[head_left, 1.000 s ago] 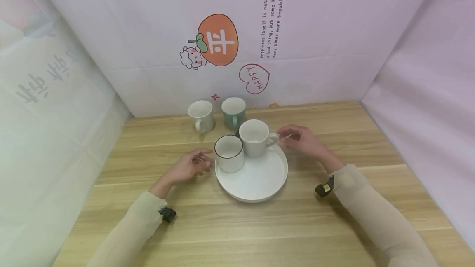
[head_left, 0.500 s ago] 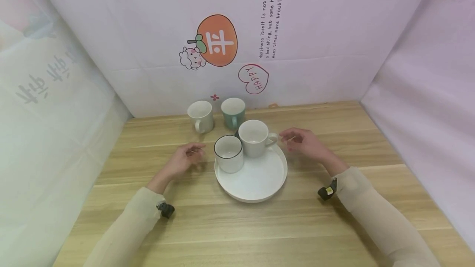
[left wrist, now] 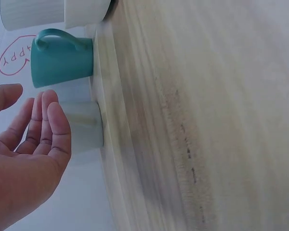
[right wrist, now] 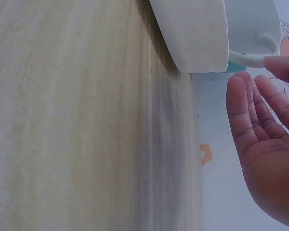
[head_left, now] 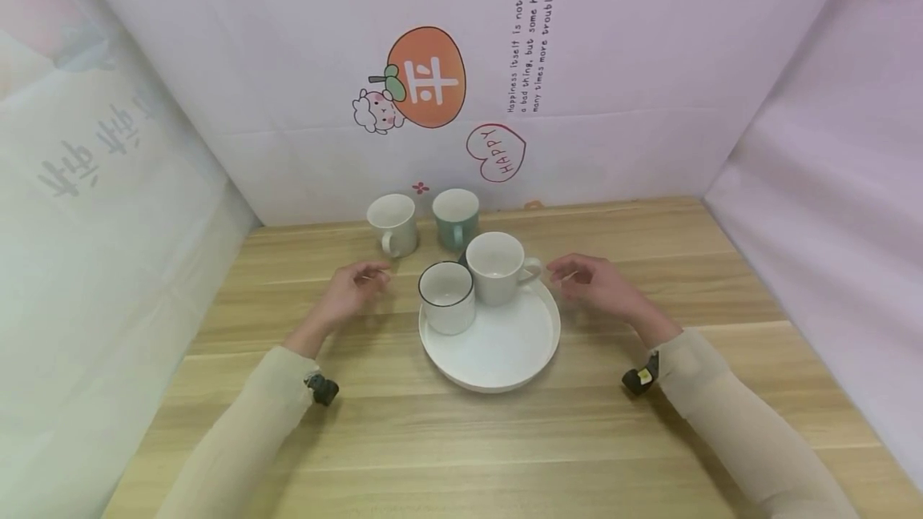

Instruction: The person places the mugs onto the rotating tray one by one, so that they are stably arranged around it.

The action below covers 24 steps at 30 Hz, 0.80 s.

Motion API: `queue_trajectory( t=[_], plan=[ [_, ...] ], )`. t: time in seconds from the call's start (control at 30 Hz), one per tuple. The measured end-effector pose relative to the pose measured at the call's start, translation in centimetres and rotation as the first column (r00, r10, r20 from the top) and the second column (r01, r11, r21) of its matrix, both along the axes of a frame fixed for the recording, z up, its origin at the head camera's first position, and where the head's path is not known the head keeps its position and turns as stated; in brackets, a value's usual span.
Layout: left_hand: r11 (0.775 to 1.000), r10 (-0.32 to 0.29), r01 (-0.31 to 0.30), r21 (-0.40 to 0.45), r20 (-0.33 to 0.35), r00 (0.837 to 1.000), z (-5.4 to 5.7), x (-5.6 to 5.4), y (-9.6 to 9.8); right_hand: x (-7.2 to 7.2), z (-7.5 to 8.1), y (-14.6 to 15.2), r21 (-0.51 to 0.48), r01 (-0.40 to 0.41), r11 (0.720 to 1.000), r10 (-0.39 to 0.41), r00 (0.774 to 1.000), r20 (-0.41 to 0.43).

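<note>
My left hand (head_left: 348,292) hovers over the table left of the round white tray (head_left: 497,355), its fingers loosely bent with nothing between them. Near it at the back stands a white mug (head_left: 396,228), which the fingers partly cover in the left wrist view. On the tray are a white mug with a dark rim (head_left: 449,300) and a larger white mug (head_left: 496,271) whose handle points right. My right hand (head_left: 594,287) is just off that handle (right wrist: 253,60), fingers relaxed and holding nothing. A teal mug (left wrist: 62,60) stands behind the tray.
The wooden table (head_left: 461,455) runs back to a printed white cloth (head_left: 613,86), with more white cloth along both sides. A small dark piece (head_left: 463,258) shows between the tray's mugs and the teal one. Each sleeve carries a black wrist camera (head_left: 640,376).
My left hand has drawn away from the dark-rimmed mug, left and back toward the rear white mug. The right hand has eased slightly away from the large mug's handle. The mugs and tray stay put.
</note>
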<state>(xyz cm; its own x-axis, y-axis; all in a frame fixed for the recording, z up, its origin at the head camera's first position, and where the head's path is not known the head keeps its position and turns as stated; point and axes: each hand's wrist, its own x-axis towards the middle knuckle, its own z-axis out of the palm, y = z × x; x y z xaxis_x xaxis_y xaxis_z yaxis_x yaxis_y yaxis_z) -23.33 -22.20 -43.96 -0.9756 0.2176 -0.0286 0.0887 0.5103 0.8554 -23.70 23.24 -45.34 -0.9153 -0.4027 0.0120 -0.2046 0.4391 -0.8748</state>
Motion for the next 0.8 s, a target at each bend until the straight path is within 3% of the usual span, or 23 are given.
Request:
queue_trajectory(
  t=[0.6,0.8],
  plan=[
    [0.994,0.104,-0.105,0.021,0.035,0.994,-0.1,-2.2,-0.6,-0.1,-0.9,0.0,0.139,-0.023,0.990,0.022,1.000,0.014],
    [0.989,0.137,-0.139,0.042,0.052,0.989,0.0,-2.7,-0.4,-0.4,-1.2,-0.2,0.133,-0.054,0.990,0.047,0.998,0.052]
  ],
)
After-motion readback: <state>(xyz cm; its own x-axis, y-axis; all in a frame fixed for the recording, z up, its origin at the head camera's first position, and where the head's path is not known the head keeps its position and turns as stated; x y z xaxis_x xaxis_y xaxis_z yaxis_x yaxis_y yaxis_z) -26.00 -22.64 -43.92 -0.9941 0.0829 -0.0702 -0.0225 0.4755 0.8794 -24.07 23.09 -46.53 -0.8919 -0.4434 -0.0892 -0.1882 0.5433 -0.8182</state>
